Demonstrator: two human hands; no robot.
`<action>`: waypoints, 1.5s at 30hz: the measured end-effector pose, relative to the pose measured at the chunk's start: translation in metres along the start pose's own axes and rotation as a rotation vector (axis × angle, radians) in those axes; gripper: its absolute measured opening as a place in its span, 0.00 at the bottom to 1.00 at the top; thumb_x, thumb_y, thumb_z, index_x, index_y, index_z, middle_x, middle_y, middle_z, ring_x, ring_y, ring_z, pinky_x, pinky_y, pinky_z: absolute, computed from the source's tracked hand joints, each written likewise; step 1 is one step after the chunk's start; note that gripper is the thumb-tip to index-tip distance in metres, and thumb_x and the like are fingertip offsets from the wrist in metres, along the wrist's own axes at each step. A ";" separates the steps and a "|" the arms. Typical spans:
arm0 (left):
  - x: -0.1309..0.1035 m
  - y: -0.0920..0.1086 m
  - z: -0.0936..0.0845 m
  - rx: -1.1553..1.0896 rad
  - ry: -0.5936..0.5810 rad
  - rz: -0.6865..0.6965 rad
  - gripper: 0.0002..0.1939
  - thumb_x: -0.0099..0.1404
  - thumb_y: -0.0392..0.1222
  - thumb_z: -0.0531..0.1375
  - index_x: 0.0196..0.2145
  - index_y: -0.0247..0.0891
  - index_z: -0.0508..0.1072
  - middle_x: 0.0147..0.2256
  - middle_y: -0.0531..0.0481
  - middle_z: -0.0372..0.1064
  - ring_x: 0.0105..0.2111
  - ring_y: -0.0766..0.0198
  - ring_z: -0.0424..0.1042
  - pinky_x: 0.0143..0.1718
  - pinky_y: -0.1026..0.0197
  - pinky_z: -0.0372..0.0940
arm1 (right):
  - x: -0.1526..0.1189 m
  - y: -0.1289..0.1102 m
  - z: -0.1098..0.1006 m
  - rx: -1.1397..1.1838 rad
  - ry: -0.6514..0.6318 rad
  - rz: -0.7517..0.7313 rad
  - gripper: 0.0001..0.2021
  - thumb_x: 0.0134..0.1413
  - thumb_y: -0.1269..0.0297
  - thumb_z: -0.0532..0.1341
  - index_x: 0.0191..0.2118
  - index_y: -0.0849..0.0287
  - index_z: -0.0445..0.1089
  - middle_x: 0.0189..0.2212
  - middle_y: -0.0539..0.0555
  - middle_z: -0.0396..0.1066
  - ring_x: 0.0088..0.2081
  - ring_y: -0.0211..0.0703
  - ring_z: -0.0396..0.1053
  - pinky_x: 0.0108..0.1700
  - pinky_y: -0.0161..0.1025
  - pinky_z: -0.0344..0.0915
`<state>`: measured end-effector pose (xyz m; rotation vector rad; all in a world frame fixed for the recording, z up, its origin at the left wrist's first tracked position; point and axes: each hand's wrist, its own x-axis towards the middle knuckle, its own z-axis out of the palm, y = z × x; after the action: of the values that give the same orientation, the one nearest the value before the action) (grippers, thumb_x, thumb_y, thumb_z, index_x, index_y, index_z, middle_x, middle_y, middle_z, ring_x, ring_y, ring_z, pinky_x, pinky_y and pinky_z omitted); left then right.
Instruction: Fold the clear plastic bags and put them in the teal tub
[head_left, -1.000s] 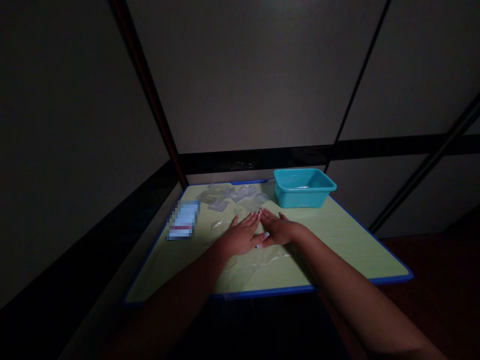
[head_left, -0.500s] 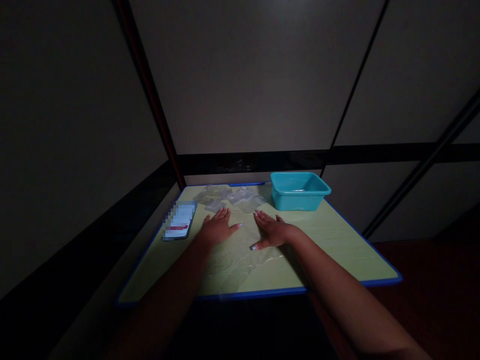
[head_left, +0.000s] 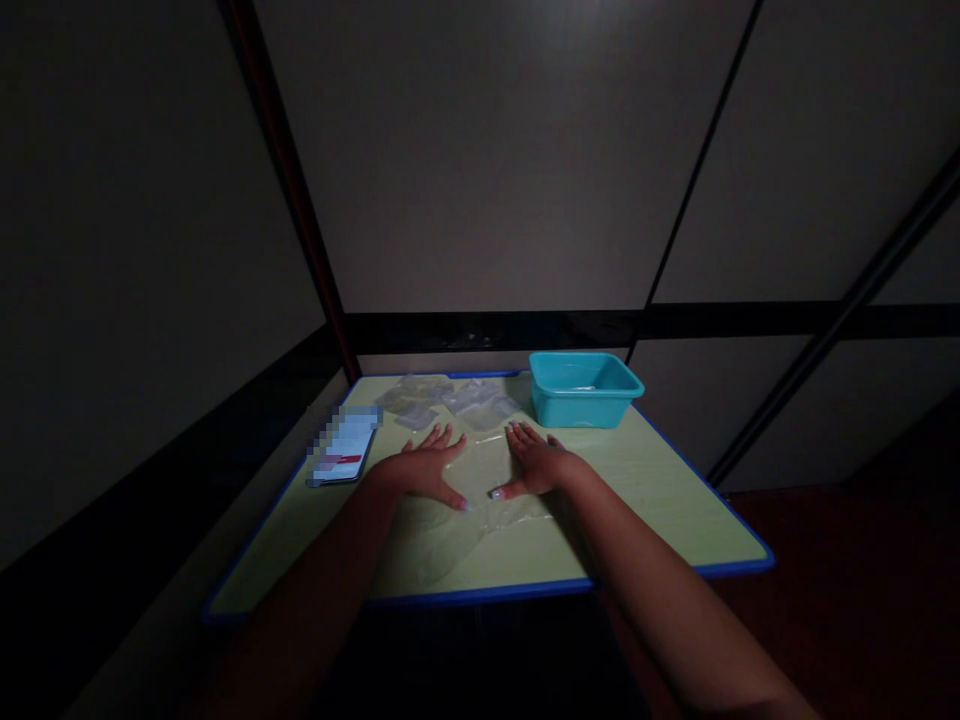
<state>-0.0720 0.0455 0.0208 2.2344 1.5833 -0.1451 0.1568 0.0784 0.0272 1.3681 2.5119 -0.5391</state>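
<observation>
1. Clear plastic sheet (head_left: 480, 470): lies flat on the pale green tabletop (head_left: 652, 510), in its middle and near part, beneath and between the two hands. Creases catch light by the right thumb; its full outline is hard to make out.
2. Left hand (head_left: 429, 472): palm down, fingers spread and pointing away from the body, thumb angled inward over the sheet. Grip released; nothing is grasped. Forearm reaches in from the lower left.
3. Right hand (head_left: 536, 465): palm down, fingers close together and aimed forward, slightly inward; thumb extended towards the left thumb, a narrow gap between the tips. Grip likewise released. Forearm slopes in from the lower right.
4. Contact: both hands appear to rest on the sheet; pressure cannot be told.
5. Surroundings: clear plastic pieces (head_left: 412, 398) lie just beyond the fingertips; a turquoise basin (head_left: 583, 408) stands at the far right; a phone (head_left: 346, 448), partly pixelated, lies left of the left hand.
</observation>
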 end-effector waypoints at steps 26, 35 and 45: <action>0.003 0.005 0.002 0.138 0.206 -0.123 0.52 0.52 0.71 0.53 0.65 0.45 0.37 0.64 0.40 0.20 0.63 0.45 0.23 0.56 0.32 0.30 | -0.006 -0.015 0.003 -0.001 0.116 -0.082 0.29 0.62 0.49 0.36 0.66 0.48 0.30 0.66 0.53 0.21 0.65 0.48 0.22 0.60 0.63 0.32; 0.000 0.011 -0.003 0.109 0.201 -0.075 0.51 0.53 0.70 0.54 0.64 0.51 0.31 0.64 0.42 0.16 0.63 0.46 0.21 0.56 0.32 0.32 | -0.007 -0.019 0.000 0.040 0.092 -0.023 0.28 0.62 0.48 0.33 0.65 0.47 0.32 0.66 0.53 0.23 0.65 0.47 0.22 0.59 0.64 0.27; 0.008 0.004 0.010 0.197 0.272 -0.209 0.40 0.63 0.65 0.42 0.65 0.39 0.40 0.65 0.46 0.25 0.64 0.53 0.29 0.59 0.37 0.31 | -0.001 -0.002 -0.001 0.003 0.158 0.042 0.30 0.63 0.54 0.40 0.66 0.56 0.30 0.66 0.55 0.22 0.65 0.47 0.23 0.61 0.60 0.36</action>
<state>-0.0637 0.0480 0.0102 2.3075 2.0283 -0.0578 0.1550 0.0771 0.0285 1.5168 2.5984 -0.4419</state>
